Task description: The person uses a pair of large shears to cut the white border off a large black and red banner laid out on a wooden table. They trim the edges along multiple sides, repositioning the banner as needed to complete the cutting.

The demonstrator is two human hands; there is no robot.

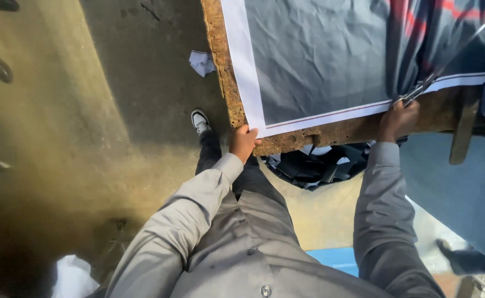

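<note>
left hand pinching cloth corner at near surface edge, right hand closed round scissors, blades angled up and away along the cloth's white border.

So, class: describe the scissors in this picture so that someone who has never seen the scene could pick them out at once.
Start at the worn wooden table covered by dark grey cloth with a white border. Follow the near white edge rightward to the right hand. The scissors rise from that hand, long slim metal blades slanting up and right across the cloth: the only shiny, rigid thing on the soft fabric.
</note>
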